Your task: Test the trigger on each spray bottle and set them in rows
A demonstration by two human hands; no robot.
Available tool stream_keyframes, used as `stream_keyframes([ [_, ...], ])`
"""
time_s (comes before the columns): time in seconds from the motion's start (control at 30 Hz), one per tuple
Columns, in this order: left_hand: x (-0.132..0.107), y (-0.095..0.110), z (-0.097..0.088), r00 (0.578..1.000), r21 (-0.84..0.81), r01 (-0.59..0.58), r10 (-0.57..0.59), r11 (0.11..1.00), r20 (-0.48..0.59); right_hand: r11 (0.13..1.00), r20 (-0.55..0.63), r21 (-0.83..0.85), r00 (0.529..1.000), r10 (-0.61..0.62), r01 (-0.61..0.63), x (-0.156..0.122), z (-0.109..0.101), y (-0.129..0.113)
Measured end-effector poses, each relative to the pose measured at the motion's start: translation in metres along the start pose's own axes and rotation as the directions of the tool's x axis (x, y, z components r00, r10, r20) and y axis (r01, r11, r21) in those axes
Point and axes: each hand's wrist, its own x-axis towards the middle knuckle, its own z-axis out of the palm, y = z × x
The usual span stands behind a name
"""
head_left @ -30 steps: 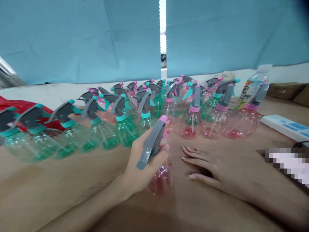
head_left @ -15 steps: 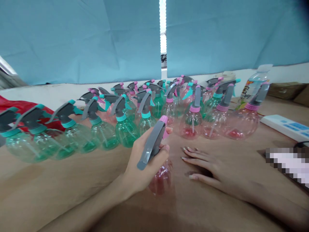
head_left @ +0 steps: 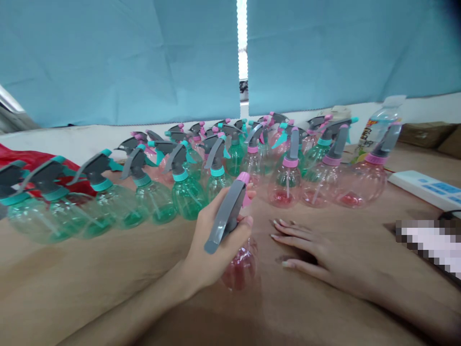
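My left hand [head_left: 209,245] is wrapped round the neck of a pink spray bottle [head_left: 240,264] with a grey trigger head [head_left: 226,214], which stands on the brown table [head_left: 90,283] in front of me. My right hand [head_left: 317,252] lies flat on the table just to the right of that bottle, fingers stretched out and holding nothing. Beyond both hands stand several green spray bottles [head_left: 187,190] on the left and several pink spray bottles [head_left: 288,185] on the right, all with grey trigger heads.
A clear drink bottle [head_left: 378,126] with a label stands at the back right. A white power strip [head_left: 425,188] lies at the right edge. Something red [head_left: 32,161] lies at the far left. Blue curtains [head_left: 118,57] hang behind the table.
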Motion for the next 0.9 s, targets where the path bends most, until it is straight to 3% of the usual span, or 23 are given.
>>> stream_keyframes([
  [0.53, -0.0003, 0.0011, -0.0017, 0.999, 0.056, -0.039, 0.038, 0.998, 0.005, 1.000, 0.029, -0.018, 1.000, 0.011, -0.011, 0.0000, -0.0022, -0.0022],
  [0.77, -0.0005, 0.0030, -0.0032, 0.998, -0.054, -0.043, 0.045, 0.998, 0.049, 1.000, 0.033, -0.005, 0.999, 0.006, -0.006, 0.0004, -0.0021, -0.0017],
  [0.9, -0.0006, 0.0025, -0.0040, 1.000, -0.014, -0.011, 0.011, 1.000, 0.026, 1.000, 0.031, 0.002, 1.000, -0.001, 0.001, 0.0009, -0.0007, 0.0007],
])
